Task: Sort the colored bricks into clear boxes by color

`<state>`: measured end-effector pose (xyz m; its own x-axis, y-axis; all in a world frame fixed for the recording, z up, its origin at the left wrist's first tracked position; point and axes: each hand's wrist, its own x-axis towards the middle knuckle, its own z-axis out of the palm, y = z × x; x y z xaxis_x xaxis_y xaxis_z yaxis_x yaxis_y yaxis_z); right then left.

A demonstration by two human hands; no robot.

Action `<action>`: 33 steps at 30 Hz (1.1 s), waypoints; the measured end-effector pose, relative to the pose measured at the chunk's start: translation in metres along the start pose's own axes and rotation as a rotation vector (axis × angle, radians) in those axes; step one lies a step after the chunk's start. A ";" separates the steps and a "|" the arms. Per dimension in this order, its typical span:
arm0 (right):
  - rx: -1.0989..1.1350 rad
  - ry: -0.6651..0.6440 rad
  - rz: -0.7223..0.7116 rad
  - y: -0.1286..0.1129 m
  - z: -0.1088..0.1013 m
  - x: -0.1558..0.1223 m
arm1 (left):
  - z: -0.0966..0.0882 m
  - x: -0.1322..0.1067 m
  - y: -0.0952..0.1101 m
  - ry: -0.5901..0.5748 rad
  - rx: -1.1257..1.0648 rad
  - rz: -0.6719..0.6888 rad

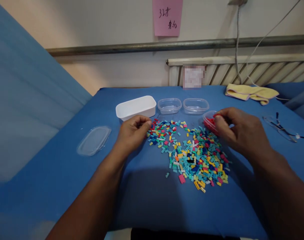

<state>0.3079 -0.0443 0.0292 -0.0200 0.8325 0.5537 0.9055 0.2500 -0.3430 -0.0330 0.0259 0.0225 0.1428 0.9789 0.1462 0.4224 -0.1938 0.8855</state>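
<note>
In the head view, the left hand (pixel 134 135), fingertips drawn together, is at the left edge of the bricks (pixel 191 156) spread on the bench (pixel 147 200); I cannot tell if it holds one. The right hand (pixel 244 133) seems to pinch a red brick (pixel 218 115) over the clear tub (pixel 204 116), set just beside the pile, presumably for short reach

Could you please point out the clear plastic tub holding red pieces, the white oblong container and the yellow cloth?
Rightmost clear plastic tub (pixel 209 115): head view, inner far wall.
White oblong container (pixel 136 106): head view, bare inside.
Yellow cloth (pixel 250 93): head view, middle of its folds.
</note>
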 end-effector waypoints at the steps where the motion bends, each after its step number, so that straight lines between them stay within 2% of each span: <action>1: -0.064 -0.001 0.038 0.006 -0.002 0.001 | -0.008 0.003 -0.003 0.003 0.126 0.024; 4: -0.193 -0.066 0.160 0.017 -0.005 0.004 | -0.026 0.008 -0.013 -0.130 0.506 -0.002; 7: -0.236 -0.168 0.279 0.024 -0.006 0.006 | -0.033 0.008 -0.016 -0.277 0.690 -0.070; 13: -0.226 -0.239 0.337 0.035 -0.005 0.006 | -0.031 0.006 -0.010 -0.345 0.766 -0.115; 21: -0.241 -0.249 0.334 0.042 0.000 0.006 | -0.028 0.004 -0.012 -0.409 0.779 -0.046; 23: -0.267 -0.246 0.335 0.044 0.001 0.006 | -0.028 0.004 -0.010 -0.388 0.763 -0.050; 26: -0.270 -0.197 0.268 0.041 0.002 0.005 | -0.025 0.002 -0.004 -0.296 0.549 -0.058; 29: -0.177 -0.084 0.093 0.025 0.006 0.002 | -0.010 -0.005 0.004 -0.233 0.085 -0.086; 31: -0.027 -0.053 -0.068 0.006 0.011 -0.003 | 0.007 -0.013 0.008 -0.270 -0.169 -0.134; 33: 0.148 -0.146 -0.261 -0.014 0.018 -0.008 | 0.026 -0.021 0.011 -0.377 -0.324 -0.182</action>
<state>0.2876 -0.0460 0.0159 -0.3134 0.7903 0.5265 0.7905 0.5243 -0.3165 -0.0080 0.0013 0.0173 0.4302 0.8919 -0.1391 0.1807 0.0659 0.9813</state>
